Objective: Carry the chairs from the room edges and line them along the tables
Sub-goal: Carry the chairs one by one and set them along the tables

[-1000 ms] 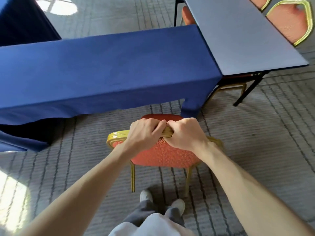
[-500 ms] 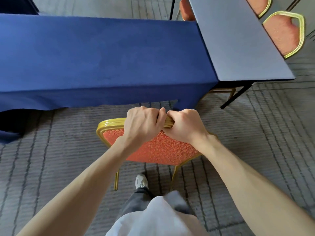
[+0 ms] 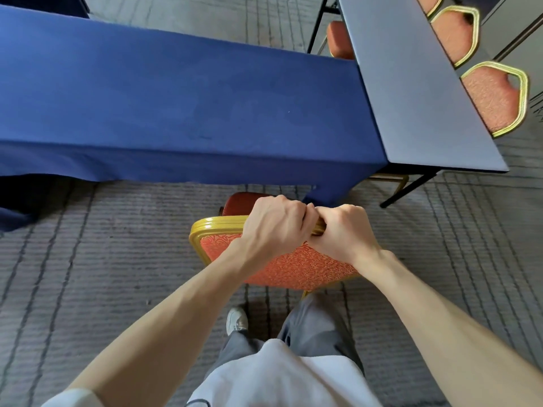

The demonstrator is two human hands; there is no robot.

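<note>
Both forearms rose from the bottom corners of the frame and met at its centre, wrists angled inward. The left hand [image 3: 273, 227] and the right hand [image 3: 343, 233] sat knuckle to knuckle, touching, on the gold top rail of the chair [image 3: 293, 267]. Each grip was clamped on that rail, backs of the hands up, fingers curled over its far side and mostly hidden.

The chair was at centre frame, its red-orange patterned back towards the camera. A sliver of its seat showed above the left hand, just beside the hanging hem of the blue-clothed surface [image 3: 176, 98], which ran across the upper left. Whether its legs touched the striped carpet [image 3: 88, 259] could not be told.

A bare grey surface [image 3: 411, 83] met the blue one at upper right, with two more chairs [image 3: 493, 98] along its far edge. A white shoe [image 3: 236, 320] showed below the chair.
</note>
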